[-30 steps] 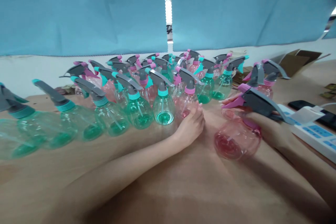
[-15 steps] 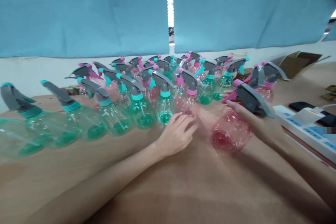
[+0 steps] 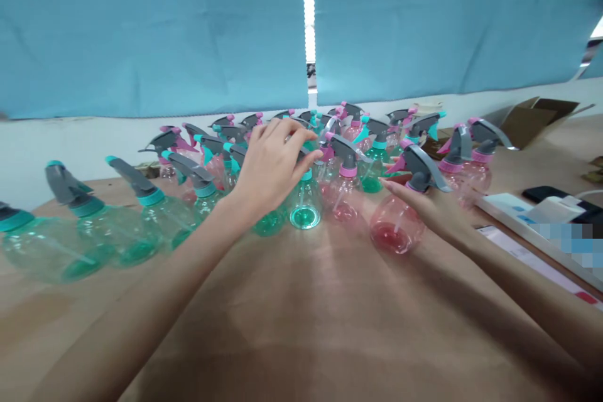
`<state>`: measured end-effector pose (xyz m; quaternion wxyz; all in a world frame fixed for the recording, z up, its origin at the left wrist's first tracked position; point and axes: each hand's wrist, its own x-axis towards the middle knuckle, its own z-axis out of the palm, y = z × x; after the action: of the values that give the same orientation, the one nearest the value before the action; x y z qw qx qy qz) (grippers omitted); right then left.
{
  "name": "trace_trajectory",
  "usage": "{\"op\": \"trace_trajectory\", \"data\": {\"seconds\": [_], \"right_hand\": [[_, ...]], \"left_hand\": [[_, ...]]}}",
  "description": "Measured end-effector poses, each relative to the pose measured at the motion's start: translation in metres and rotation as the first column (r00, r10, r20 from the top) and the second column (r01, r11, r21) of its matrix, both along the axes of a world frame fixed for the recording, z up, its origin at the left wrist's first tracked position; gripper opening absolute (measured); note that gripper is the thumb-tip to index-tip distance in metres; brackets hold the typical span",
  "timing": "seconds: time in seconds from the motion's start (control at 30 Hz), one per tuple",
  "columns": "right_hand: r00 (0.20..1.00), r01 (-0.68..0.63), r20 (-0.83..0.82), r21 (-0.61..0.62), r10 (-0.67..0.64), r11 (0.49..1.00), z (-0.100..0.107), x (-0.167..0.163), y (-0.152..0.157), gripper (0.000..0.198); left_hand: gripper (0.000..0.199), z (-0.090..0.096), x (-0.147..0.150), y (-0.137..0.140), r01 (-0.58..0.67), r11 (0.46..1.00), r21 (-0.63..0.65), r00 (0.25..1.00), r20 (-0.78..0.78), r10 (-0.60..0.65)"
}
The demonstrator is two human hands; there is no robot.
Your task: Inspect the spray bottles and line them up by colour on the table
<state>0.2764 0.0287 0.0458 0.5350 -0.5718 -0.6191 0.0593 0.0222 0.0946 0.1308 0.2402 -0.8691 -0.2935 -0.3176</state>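
Observation:
My left hand reaches over a green spray bottle with a turquoise collar. Its fingers curl round the grey spray head, which they mostly hide. On the right, my right hand is closed round the neck of a pink spray bottle, thumb in front and fingers partly hidden behind. That bottle stands slightly tilted at the table surface, its pink-tipped grey head above my hand. Between the two hands stands another pink spray bottle.
Several green spray bottles line the left side; more green and pink ones crowd behind. At the right lie a white power strip, a dark phone-like object and an open cardboard box. A blue curtain hangs behind the wooden table.
My left hand has risen from the table beside the bottles to the green bottle's head. My right hand has brought the pink bottle more upright and slightly left.

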Motion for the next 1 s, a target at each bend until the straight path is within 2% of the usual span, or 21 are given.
{"op": "trace_trajectory", "data": {"seconds": [0.13, 0.27, 0.4, 0.53, 0.67, 0.83, 1.0], "right_hand": [[1.0, -0.016, 0.022, 0.011, 0.015, 1.0, -0.004, 0.005, 0.012, 0.059], [0.999, -0.036, 0.022, 0.018, 0.036, 0.999, -0.007, 0.007, 0.022, 0.06], [0.999, -0.011, 0.034, 0.043, 0.009, 0.999, -0.005, 0.005, 0.025, 0.051], [0.999, -0.019, 0.027, 0.046, 0.018, 0.999, -0.006, 0.006, 0.026, 0.053], [0.999, -0.047, 0.013, 0.044, 0.047, 0.998, -0.01, 0.008, 0.029, 0.059], [0.997, -0.08, 0.006, 0.048, 0.079, 0.996, -0.011, 0.009, 0.033, 0.055], [0.993, -0.117, 0.018, 0.059, 0.116, 0.991, -0.006, 0.002, 0.034, 0.046]], "left_hand": [[0.025, 0.009, -0.003, 0.022, -0.084, 0.995, -0.062, 0.984, -0.16, 0.073], [0.029, 0.011, -0.002, 0.03, -0.07, 0.988, -0.134, 0.99, -0.128, 0.053], [0.029, 0.02, 0.018, 0.034, 0.049, 0.97, -0.236, 0.995, -0.07, -0.067], [0.035, 0.027, 0.044, 0.043, 0.186, 0.917, -0.352, 0.953, -0.161, -0.255], [0.024, 0.028, 0.056, 0.053, 0.224, 0.847, -0.483, 0.908, -0.212, -0.361], [0.023, 0.021, 0.053, 0.062, 0.273, 0.808, -0.523, 0.897, -0.166, -0.41], [0.026, 0.021, 0.051, 0.064, 0.284, 0.807, -0.518, 0.9, -0.147, -0.411]]}}
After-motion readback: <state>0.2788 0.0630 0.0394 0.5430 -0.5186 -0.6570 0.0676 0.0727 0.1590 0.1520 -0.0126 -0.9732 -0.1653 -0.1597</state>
